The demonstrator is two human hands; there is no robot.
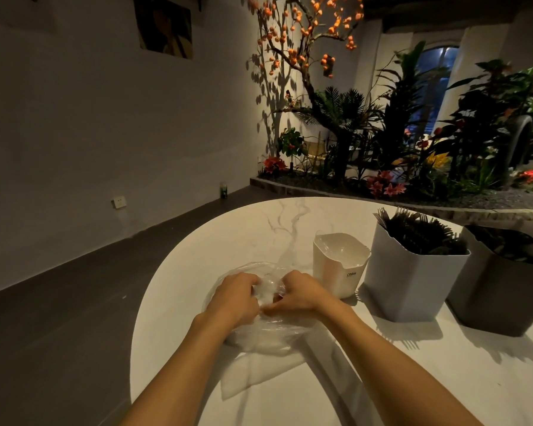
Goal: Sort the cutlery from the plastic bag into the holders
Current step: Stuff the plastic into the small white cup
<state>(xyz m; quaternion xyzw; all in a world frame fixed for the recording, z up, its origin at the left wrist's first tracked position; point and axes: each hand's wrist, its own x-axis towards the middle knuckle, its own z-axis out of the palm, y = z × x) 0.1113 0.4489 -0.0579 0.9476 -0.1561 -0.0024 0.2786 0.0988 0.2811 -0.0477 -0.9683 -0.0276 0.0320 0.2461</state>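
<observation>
We see the left hand and right hand both curled, gripping the bunched plastic bag on the near-left of the table. Three holders stand right: cream holder, grey holder, dark holder.

the plastic bag is thin, clear, crinkled film with a soft sheen, lying on a smooth, glossy white marble-look tabletop with grey veins, beside a cream holder, a pale grey holder and a dark grey holder of smooth matt plastic.
</observation>
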